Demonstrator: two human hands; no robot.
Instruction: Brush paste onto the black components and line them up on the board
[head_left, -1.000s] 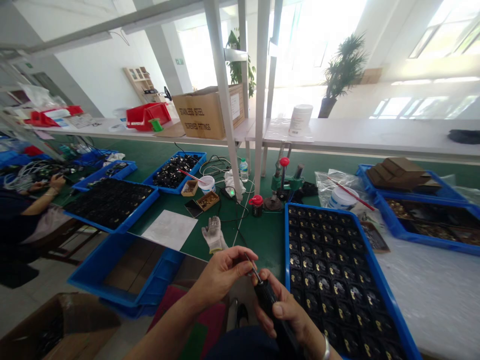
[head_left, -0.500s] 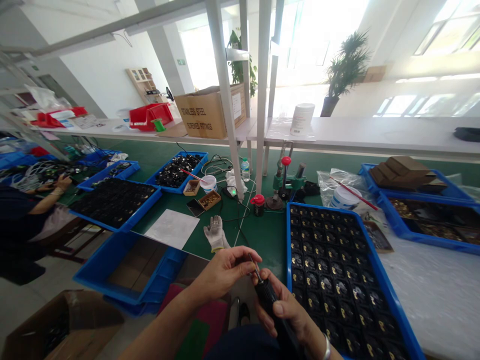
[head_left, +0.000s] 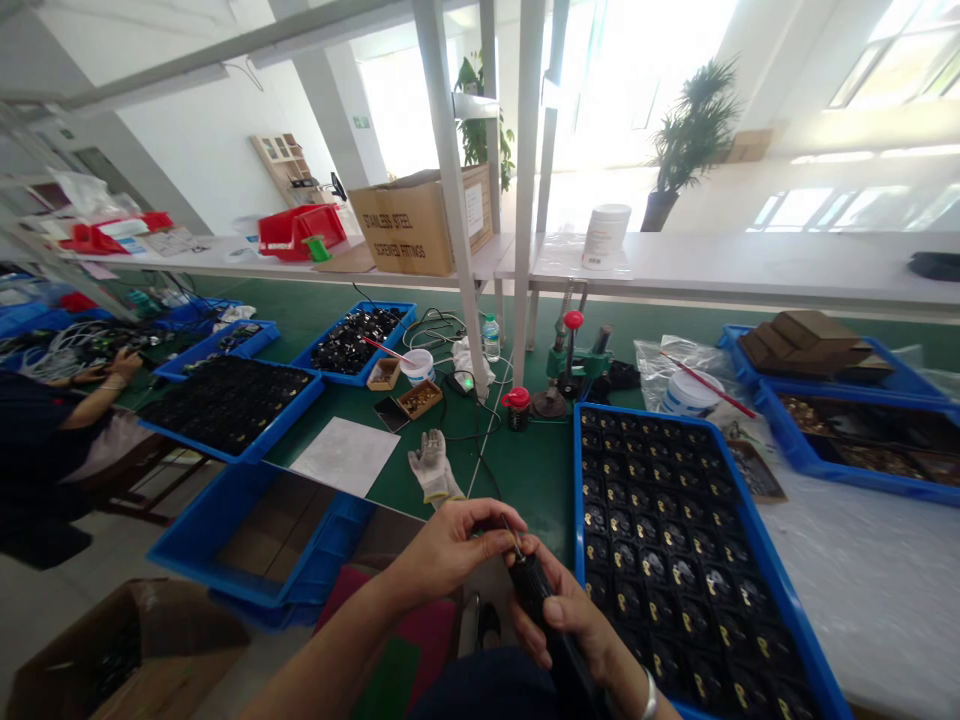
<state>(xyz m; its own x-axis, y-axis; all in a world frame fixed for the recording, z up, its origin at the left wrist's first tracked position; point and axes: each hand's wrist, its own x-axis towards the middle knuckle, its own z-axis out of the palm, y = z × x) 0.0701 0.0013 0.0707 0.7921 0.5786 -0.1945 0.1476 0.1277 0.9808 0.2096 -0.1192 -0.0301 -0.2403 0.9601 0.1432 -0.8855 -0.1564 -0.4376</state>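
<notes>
My right hand (head_left: 566,610) is wrapped round a black electric screwdriver (head_left: 534,590), whose metal end points up and away from me. At that end my left hand (head_left: 450,545) is closed, thumb and fingertips pinching the thin bit (head_left: 511,530). Whether a small part also sits between those fingertips I cannot tell. Just right of my hands lies a blue tray (head_left: 772,560) with rows of black housings (head_left: 652,570) carrying small brass-coloured pieces. A pair of white work gloves (head_left: 433,468) rests on the green bench beyond my left hand.
Behind the tray stands a green hand press (head_left: 574,360) with a red knob, beside a red-capped jar (head_left: 516,408). Blue bins (head_left: 862,450) are at right. A co-worker's arm (head_left: 101,395) is at far left. Below the bench edge sit an open blue crate (head_left: 217,570) and a cardboard box (head_left: 172,640).
My hands stay together at the screwdriver's tip, with only a slight shift of the left fingers. Everything else looks the same.
</notes>
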